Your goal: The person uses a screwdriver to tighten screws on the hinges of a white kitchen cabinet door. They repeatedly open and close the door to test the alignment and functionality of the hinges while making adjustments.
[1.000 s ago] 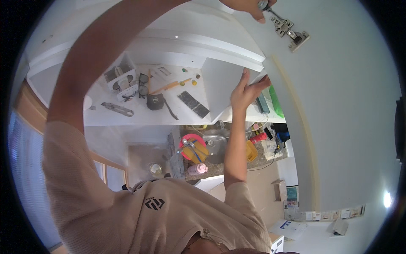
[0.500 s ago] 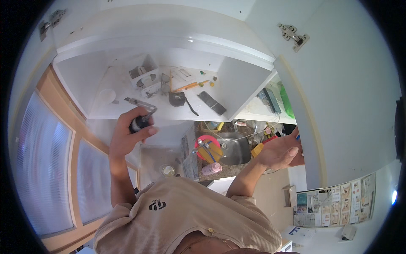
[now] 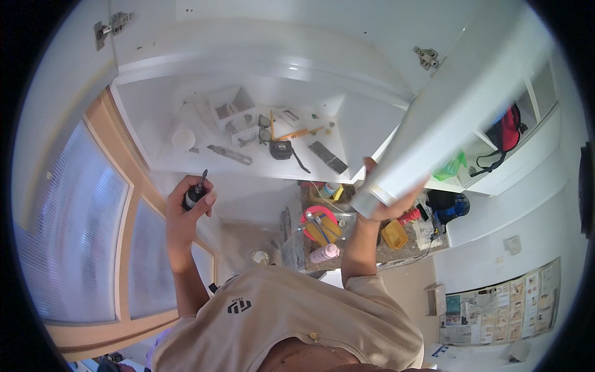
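Head view: the person's left hand (image 3: 189,203) has its fingers curled snugly round a dark, stubby screwdriver (image 3: 194,196), its thin metal shaft poking up beyond them. Over on the right, the other hand (image 3: 400,206) clasps the lower end of a smooth white door panel (image 3: 458,105), fingers round its edge. Below, a round pink basin (image 3: 322,210) holds metal utensils (image 3: 318,226).

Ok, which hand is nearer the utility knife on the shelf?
Left. The left hand, holding a screwdriver, is below and left of the utility knife in view; the right hand is well to its right, gripping the cabinet door.
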